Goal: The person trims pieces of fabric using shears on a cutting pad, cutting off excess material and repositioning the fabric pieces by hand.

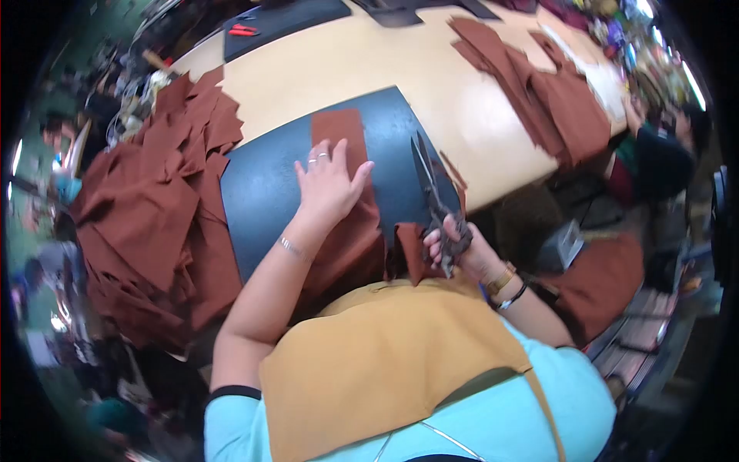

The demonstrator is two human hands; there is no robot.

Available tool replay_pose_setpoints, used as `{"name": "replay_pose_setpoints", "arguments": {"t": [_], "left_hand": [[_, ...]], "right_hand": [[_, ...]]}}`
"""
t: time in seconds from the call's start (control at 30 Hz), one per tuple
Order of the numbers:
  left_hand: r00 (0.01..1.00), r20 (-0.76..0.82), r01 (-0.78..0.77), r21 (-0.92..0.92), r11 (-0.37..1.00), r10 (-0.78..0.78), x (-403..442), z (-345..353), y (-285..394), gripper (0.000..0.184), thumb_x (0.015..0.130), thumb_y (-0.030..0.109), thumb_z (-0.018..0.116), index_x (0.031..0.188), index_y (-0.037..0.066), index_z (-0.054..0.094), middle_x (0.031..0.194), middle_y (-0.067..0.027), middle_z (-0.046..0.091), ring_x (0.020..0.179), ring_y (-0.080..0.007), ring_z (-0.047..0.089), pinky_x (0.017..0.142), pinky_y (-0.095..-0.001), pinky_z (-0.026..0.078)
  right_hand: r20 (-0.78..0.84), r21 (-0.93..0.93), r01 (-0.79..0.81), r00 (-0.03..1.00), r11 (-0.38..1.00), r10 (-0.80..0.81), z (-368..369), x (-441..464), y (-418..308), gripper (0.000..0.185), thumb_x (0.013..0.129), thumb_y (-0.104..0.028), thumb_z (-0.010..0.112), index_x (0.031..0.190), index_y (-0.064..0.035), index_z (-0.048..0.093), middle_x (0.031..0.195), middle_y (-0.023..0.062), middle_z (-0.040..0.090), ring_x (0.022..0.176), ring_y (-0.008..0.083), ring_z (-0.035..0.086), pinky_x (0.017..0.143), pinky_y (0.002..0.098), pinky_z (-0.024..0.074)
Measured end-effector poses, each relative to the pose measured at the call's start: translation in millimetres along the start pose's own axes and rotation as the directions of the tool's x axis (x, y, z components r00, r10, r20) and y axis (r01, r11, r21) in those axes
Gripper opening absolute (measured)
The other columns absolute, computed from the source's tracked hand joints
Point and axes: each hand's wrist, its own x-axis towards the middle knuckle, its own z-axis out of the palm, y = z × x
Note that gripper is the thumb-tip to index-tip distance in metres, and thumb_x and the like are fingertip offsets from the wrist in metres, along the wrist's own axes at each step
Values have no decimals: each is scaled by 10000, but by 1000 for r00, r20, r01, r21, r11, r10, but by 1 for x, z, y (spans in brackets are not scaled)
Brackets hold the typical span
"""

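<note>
My left hand (pixel 329 181) lies on a strip of rust-brown fabric (pixel 337 125), its fingers spread. The strip runs over a dark blue-black board (pixel 265 181) and down toward my apron. In my right hand (pixel 456 242) is a pair of scissors (pixel 428 173), held by handles that look wrapped in dark material. The blades point away from me, above the board's right part, and look slightly parted. A folded brown fabric piece (pixel 408 250) hangs at the board's near edge, just left of my right hand.
A large heap of brown fabric (pixel 146 215) is on the left. More brown pieces (pixel 554 108) lie at the table's (pixel 462 131) far right. A dark mat (pixel 285 27) with a red-handled tool (pixel 243 31) lies at the back. Another person (pixel 662 158) is at the right edge.
</note>
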Motion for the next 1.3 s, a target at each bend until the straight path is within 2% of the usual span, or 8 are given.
{"name": "replay_pose_setpoints", "arguments": {"t": [0.07, 0.17, 0.37, 0.53, 0.73, 0.97, 1.03, 1.3], "left_hand": [[991, -137, 18, 36, 999, -13, 15, 33, -2, 656, 919, 534, 460, 1423, 120, 380, 1493, -207, 298, 1399, -370, 256, 1055, -683, 176], [999, -38, -1, 106, 994, 6, 15, 32, -1, 727, 905, 552, 464, 1479, 143, 285, 1545, -207, 180, 1434, -384, 148, 1076, -660, 165], [975, 46, -222, 56, 974, 219, 0, 22, -28, 518, 971, 356, 401, 1472, 257, 315, 1545, -172, 203, 1431, -364, 173, 1092, -640, 154], [906, 188, -391, 27, 920, 380, -15, 0, -48, 512, 966, 276, 384, 1474, 273, 318, 1571, -103, 163, 1445, -318, 150, 1123, -599, 118], [877, 230, -418, -69, 906, 422, -22, -14, -57, 511, 953, 264, 373, 1462, 295, 338, 1567, -104, 180, 1443, -309, 161, 1126, -596, 118], [855, 302, -452, 33, 892, 422, -20, -15, -52, 483, 943, 268, 381, 1423, 312, 416, 1575, -78, 168, 1447, -295, 153, 1139, -579, 80], [853, 303, -448, 7, 894, 425, -20, -17, -52, 475, 942, 272, 382, 1411, 322, 432, 1573, -77, 174, 1447, -293, 154, 1139, -579, 78], [855, 298, -438, -20, 899, 424, -20, -18, -51, 480, 942, 274, 375, 1418, 312, 424, 1572, -72, 185, 1447, -293, 156, 1138, -577, 69]], "right_hand": [[53, -108, -35, 998, 994, 41, -7, 4, -3, 370, 920, -382, 613, 859, -17, 642, 696, 39, 623, 602, 117, 612, 578, 268, 531], [93, -211, -76, 991, 974, 97, -16, 6, -15, 310, 930, -312, 615, 818, -24, 639, 687, 42, 623, 600, 120, 608, 574, 267, 523], [89, -409, -93, 986, 908, 141, -39, 9, -48, 342, 913, -366, 628, 822, -37, 642, 728, 34, 639, 634, 111, 618, 581, 254, 512], [200, -466, -156, 940, 871, 276, -57, 14, -78, 413, 954, -409, 538, 846, -21, 631, 741, 42, 622, 660, 119, 612, 629, 260, 515], [309, -488, -162, 887, 858, 343, -64, 23, -88, 443, 961, -437, 506, 826, -25, 599, 762, 60, 610, 665, 134, 600, 617, 274, 506], [291, -525, -109, 909, 844, 298, -50, 38, -88, 451, 936, -439, 552, 797, -17, 629, 732, 64, 623, 634, 127, 614, 592, 249, 507], [260, -547, -118, 917, 829, 302, -48, 38, -88, 446, 939, -448, 545, 771, -41, 620, 688, 35, 606, 612, 100, 592, 596, 243, 494], [215, -546, -128, 934, 828, 286, -41, 39, -85, 387, 891, -413, 638, 743, -56, 627, 701, 27, 639, 602, 83, 607, 556, 218, 468]]}}
